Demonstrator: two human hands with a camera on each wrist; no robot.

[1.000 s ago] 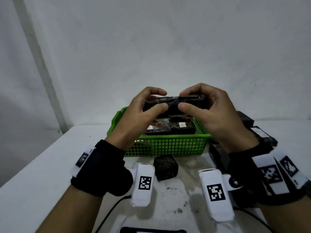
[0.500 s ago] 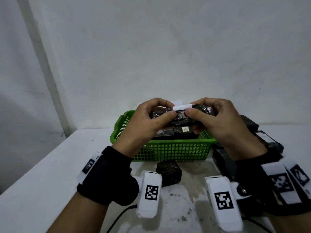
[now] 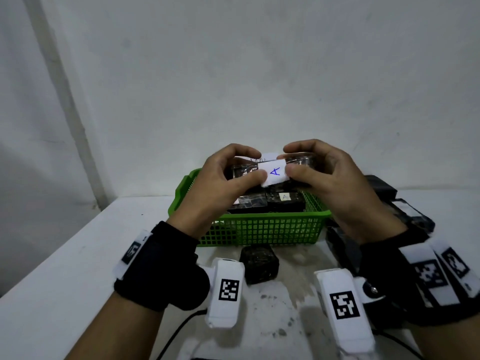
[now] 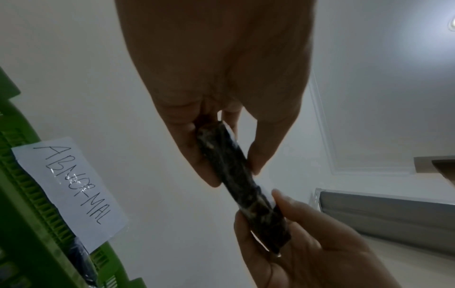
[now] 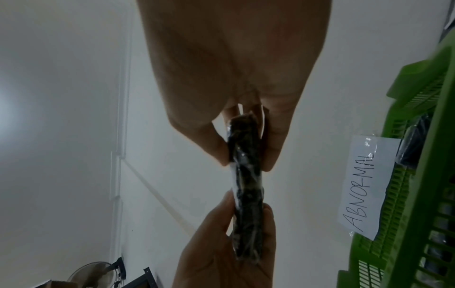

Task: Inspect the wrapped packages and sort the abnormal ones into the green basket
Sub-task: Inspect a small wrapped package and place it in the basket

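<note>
Black package (image 3: 270,172) turned, label now facing up

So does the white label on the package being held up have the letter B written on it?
No, the white label on the package pinched between the left hand and the right hand shows a blue letter A.

package (image 3: 272,170): black, film-wrapped, white "A" label, held above basket | green basket (image 3: 259,229): holds wrapped packages
</note>
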